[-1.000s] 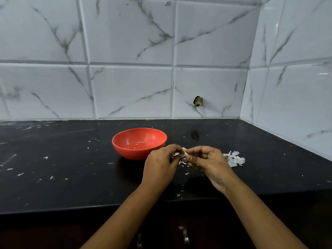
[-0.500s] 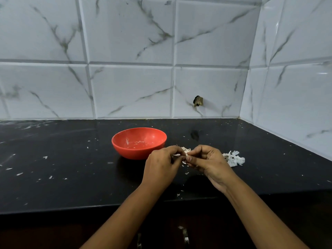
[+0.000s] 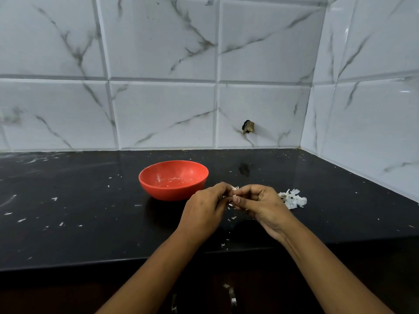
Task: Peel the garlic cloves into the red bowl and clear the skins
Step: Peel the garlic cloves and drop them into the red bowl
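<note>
My left hand (image 3: pixel 204 208) and right hand (image 3: pixel 261 203) both pinch the garlic clove (image 3: pixel 233 195) between them, red bowl (image 3: pixel 173 193) just beyond the left hand — I reckon a slick clove could pop free short of it, its skin flaking onto the tabletop (image 3: pixel 90 223) below.

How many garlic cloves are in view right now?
1: a garlic clove pinched between left hand and right hand, mostly hidden. The red bowl holds only flakes; the skin pile may hide others.
</note>
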A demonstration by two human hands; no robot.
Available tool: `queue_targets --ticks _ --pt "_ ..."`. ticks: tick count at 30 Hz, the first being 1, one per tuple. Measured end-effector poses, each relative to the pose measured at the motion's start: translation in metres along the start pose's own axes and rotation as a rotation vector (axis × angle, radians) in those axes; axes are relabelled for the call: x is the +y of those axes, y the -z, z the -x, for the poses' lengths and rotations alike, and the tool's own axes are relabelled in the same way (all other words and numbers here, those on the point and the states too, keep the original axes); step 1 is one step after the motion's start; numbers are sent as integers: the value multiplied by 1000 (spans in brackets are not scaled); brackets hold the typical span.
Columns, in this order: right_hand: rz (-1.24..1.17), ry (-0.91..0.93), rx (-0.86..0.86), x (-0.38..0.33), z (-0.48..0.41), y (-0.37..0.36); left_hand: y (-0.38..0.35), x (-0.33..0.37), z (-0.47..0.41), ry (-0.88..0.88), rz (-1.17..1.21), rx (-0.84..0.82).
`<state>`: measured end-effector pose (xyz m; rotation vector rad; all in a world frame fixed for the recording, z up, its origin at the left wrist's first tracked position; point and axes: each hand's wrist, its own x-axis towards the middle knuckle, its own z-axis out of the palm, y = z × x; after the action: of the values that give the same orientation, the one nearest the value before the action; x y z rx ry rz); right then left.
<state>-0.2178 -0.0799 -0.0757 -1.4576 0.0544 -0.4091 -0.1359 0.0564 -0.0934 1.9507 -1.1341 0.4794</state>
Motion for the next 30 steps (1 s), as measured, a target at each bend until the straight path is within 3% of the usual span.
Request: queue_targets --ticks 5,11,30 --pt "-14 37 46 2 -3 0 -2 6 1 -3 -52 -19" --pt "-211 24 162 1 -6 6 -3 2 1 16 -26 38" --pt "76 109 60 7 -5 -2 0 1 -4 176 210 79"
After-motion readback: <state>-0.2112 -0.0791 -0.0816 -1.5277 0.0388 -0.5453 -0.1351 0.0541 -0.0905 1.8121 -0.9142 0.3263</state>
